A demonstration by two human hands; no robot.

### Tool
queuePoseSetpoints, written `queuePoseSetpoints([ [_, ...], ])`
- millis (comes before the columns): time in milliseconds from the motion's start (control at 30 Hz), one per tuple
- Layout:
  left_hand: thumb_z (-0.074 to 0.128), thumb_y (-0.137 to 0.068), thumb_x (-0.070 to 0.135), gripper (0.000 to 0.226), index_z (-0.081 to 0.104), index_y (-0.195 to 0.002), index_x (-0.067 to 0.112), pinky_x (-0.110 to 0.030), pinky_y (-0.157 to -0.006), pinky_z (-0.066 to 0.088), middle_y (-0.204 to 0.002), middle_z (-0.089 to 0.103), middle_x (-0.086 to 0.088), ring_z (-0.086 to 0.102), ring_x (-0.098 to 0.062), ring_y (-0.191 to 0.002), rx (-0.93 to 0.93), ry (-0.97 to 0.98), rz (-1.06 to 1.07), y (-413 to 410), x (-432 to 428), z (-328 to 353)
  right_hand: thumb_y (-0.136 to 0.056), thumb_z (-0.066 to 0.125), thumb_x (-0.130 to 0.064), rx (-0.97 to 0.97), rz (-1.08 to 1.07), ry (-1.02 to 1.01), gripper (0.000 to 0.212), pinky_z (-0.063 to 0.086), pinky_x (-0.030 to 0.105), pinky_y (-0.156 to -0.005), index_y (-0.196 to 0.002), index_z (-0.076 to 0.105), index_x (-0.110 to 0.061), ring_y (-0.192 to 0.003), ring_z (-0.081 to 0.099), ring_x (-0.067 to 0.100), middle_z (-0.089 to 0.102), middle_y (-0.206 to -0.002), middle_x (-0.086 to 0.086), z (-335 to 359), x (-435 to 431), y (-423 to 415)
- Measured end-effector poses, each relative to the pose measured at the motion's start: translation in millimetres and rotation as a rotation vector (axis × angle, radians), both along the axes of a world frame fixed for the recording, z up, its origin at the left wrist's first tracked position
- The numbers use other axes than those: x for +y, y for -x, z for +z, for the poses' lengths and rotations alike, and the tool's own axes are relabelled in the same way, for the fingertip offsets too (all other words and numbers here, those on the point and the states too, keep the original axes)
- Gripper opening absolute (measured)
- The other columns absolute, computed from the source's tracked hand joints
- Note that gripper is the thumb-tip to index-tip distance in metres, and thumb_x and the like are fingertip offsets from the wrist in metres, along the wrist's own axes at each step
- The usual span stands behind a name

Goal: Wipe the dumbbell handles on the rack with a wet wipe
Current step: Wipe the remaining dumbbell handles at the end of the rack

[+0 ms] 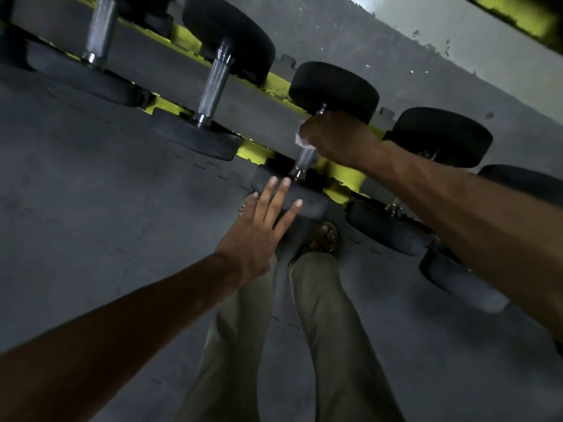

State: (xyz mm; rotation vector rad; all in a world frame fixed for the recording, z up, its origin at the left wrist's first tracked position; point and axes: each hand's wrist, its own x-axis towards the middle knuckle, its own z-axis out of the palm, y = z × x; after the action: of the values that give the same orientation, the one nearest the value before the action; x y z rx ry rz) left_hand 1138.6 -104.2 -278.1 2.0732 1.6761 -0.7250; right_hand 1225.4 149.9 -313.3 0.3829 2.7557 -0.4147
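Right hand: our right hand (338, 141) was curled round the handle (304, 161) of one dumbbell, with the wipe (301, 139) bunched under the palm and a white corner showing.
Left hand: our left hand (254, 237) was flat with straight fingers, its tips touching the near head (310, 205). It grasped nothing.
Dumbbell: it lay across the yellow rack (344, 175), its far head (333, 89) beyond the rail.
Handling: we judged it heavy and rigid, more likely to roll than lift. The handle was hard metal. The wipe was thin, soft and damp, and apt to bunch or snag.
Hold: we thought it best to wrap the wipe round mid-handle and brace the head against turning.
Neighbours: another handle (213, 86) sat on the rack to the left, and the floor (91, 208) lay below.
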Motion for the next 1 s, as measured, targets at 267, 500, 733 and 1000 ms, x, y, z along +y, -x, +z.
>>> queuePoseSetpoints([
  [267, 0.051, -0.092, 0.071, 0.129, -0.034, -0.154, -0.003, -0.058, -0.126, 0.02, -0.155, -0.036, -0.043, -0.016, -0.059, -0.152, 0.043, 0.012, 0.003, -5, 1, -1, -0.091, 0.058, -0.012, 0.198, -0.078, -0.051, 0.016, 0.039, 0.035, -0.043, -0.107, 0.056, -0.013, -0.065, 0.058, 0.033, 0.053, -0.116, 0.012, -25, -45, -34],
  [500, 0.048, -0.095, 0.066, 0.121, -0.031, -0.155, -0.003, -0.059, -0.126, 0.018, -0.155, -0.033, -0.044, -0.012, -0.06, -0.153, 0.029, 0.006, -0.016, -3, 1, -1, -0.092, 0.065, -0.019, 0.299, -1.175, 0.501, 0.009, 0.033, 0.028, -0.062, -0.087, 0.062, -0.013, -0.074, 0.06, 0.017, 0.065, -0.079, -0.001, -39, -96, -41],
  [733, 0.053, -0.093, 0.06, 0.12, -0.027, -0.157, -0.003, -0.061, -0.125, 0.021, -0.158, -0.029, -0.044, -0.008, -0.06, -0.153, -0.016, 0.004, 0.006, -1, -1, -5, -0.092, 0.046, -0.008, 0.602, -1.995, 1.482, 0.033, 0.056, 0.031, -0.068, -0.113, 0.068, 0.005, -0.067, 0.067, 0.021, 0.072, -0.087, 0.012, -65, -43, 9],
  [1000, 0.059, -0.09, 0.064, 0.13, -0.032, -0.154, -0.004, -0.061, -0.125, 0.021, -0.157, -0.03, -0.044, -0.008, -0.06, -0.153, -0.029, -0.002, -0.032, 2, 1, -1, -0.1, 0.045, -0.007, 0.94, -2.08, 1.533, 0.02, 0.055, 0.036, -0.071, -0.107, 0.064, -0.006, -0.072, 0.068, 0.026, 0.069, -0.093, 0.015, -61, -52, 15],
])
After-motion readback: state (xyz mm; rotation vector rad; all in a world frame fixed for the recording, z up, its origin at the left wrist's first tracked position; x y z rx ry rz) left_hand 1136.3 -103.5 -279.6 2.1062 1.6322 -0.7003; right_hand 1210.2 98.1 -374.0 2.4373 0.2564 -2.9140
